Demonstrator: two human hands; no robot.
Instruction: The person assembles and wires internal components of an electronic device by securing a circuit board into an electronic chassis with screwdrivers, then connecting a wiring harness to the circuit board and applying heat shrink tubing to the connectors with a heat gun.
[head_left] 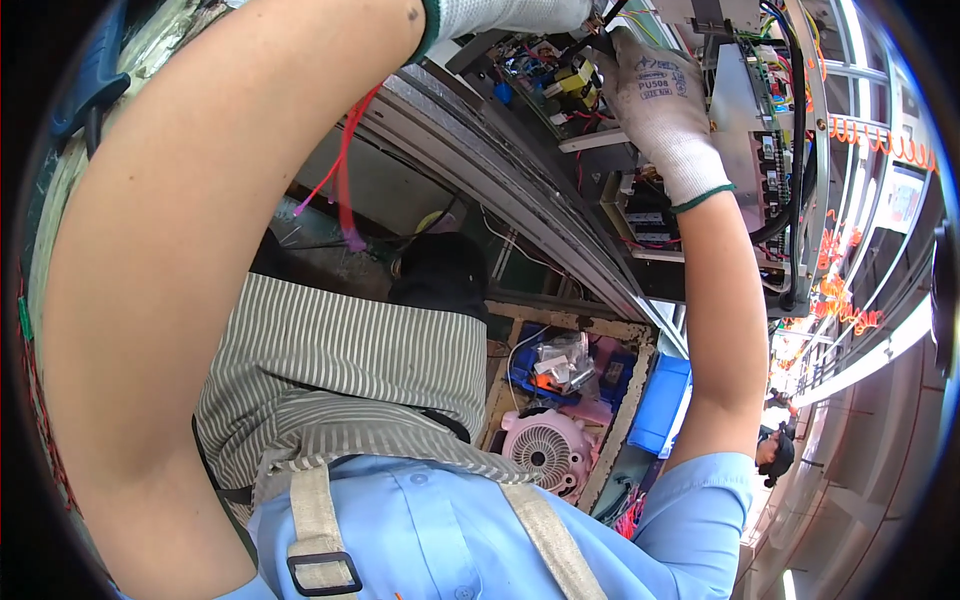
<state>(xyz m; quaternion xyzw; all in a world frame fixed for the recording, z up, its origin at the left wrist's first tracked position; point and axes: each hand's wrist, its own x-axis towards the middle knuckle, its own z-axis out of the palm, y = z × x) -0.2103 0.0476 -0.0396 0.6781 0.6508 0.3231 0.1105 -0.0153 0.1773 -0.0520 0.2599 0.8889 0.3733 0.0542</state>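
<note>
My left hand [515, 12], in a white knit glove with a green cuff, is cut off by the top edge. Its fingertips meet those of my right hand [655, 95] over an opened machine. That hand wears a grey-coated glove with a green cuff. Both sets of fingers are closed at a dark piece beside thin wires; its kind is too small and covered to make out. Just below them lies a circuit board [535, 75] with yellow and blue parts. A metal-framed unit with more boards [775, 120] and a thick black cable [797, 190] stands right of my right hand.
Long metal rails [500, 165] run diagonally below the machine. Red wires [347, 185] hang by my left forearm. Near my body, a wooden-edged tray holds a pink round fan housing [545, 447] and bagged parts [565, 362]. A blue bin [660, 400] sits beside it. Another person [775, 450] appears far right.
</note>
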